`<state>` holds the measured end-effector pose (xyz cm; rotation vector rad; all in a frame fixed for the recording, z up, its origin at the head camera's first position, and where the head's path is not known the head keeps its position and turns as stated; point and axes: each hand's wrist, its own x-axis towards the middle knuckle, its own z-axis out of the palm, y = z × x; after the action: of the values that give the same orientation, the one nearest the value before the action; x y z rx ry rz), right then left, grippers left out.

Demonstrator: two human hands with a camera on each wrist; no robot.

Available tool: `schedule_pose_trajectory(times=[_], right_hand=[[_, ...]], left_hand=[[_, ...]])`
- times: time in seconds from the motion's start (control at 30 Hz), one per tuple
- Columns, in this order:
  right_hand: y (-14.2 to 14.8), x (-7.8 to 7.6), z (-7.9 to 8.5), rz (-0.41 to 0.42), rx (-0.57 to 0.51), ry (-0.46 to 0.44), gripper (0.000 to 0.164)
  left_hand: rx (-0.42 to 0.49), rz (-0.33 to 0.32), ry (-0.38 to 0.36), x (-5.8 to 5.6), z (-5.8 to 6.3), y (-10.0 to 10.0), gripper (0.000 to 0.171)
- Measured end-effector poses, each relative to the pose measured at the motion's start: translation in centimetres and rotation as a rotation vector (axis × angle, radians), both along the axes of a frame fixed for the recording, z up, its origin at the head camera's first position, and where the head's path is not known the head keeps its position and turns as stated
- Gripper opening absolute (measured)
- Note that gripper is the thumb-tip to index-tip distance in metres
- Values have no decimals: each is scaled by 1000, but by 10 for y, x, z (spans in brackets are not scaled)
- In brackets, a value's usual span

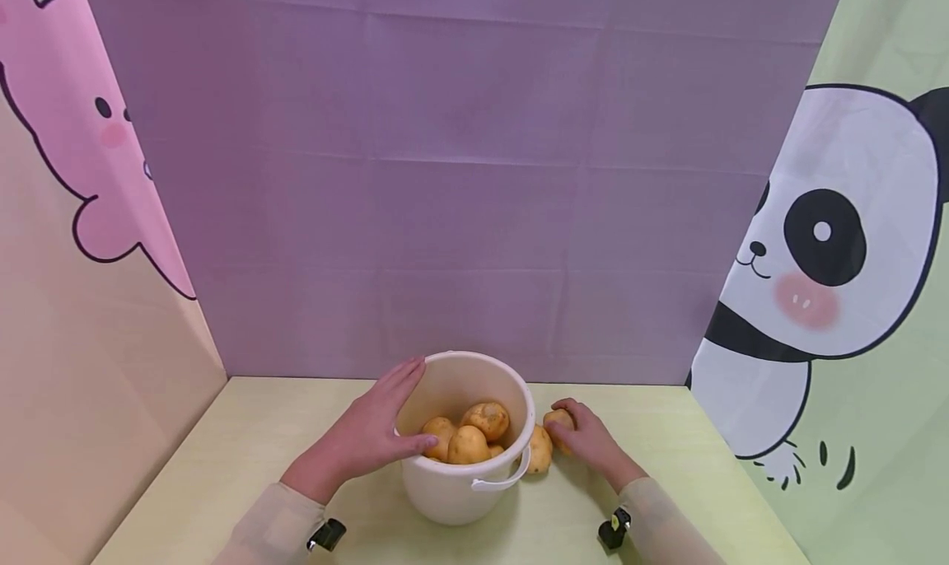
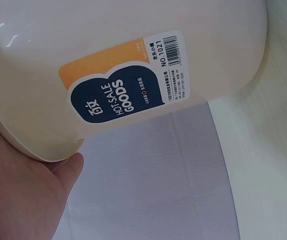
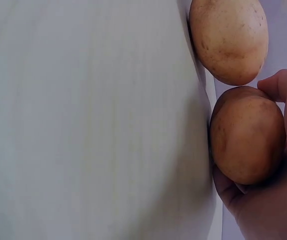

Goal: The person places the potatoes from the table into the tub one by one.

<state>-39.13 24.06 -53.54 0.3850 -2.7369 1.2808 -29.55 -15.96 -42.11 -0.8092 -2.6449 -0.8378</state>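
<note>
A white bucket (image 1: 452, 495) stands upright on the table with several potatoes (image 1: 469, 445) inside. My left hand (image 1: 378, 425) holds its left rim, thumb over the near edge and fingers up along the far left side. In the left wrist view, that hand (image 2: 23, 190) is at the rim, beside a printed label (image 2: 126, 77) on the bucket's wall. To the right of the bucket, my right hand (image 1: 589, 439) grips a potato (image 3: 248, 137) between thumb and fingers, low at the tabletop. Another potato (image 3: 229, 40) lies right beside it, close to the bucket.
The bucket's white handle (image 1: 504, 481) hangs down on its near right side. A pale wood table (image 1: 296, 540) carries everything. Behind it rises a purple cloth backdrop (image 1: 474, 219), with a pink printed panel (image 1: 96, 343) on the left and a panda panel (image 1: 882, 400) on the right.
</note>
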Motion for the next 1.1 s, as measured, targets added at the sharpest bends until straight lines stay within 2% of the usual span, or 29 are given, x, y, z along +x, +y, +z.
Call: schedule_pose_trajectory(times=[0.27,0.43,0.7,0.87,1.1], right_hand=[[3,-3,1,-16,-33,-6,35],[4,-4,9,-37,-64,21,36],[-1,-6,38,-92,-173,45,36],[-8,-4,58,-92,-238,69,36],[-15,-4,77,-68,-244,98,36]], left_hand=[[-6,4,7,-1,0,0,112],[-5,3,7,-2,-1,-1,112],[-4,6,-1,-2,-3,0,111],[1,8,2,-3,-3,-1,109],[-1,10,7,-3,-3,-1,111]])
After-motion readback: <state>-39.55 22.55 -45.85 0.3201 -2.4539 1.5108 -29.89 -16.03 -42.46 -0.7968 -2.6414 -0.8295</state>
